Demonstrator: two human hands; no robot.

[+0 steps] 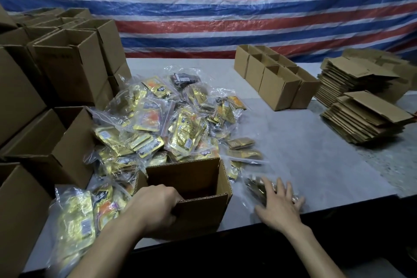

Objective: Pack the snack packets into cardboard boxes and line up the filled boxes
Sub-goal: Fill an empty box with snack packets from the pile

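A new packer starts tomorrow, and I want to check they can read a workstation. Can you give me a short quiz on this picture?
1. True or false: the left hand grips the near wall of the open box.
2. What lies under the spread fingers of the right hand?
A. a roll of tape
B. a clear bag of packets
C. a flat carton
3. Fill in: the flattened cartons are stacked on the ____ side of the table.

Key: 1 true; 2 B; 3 right.
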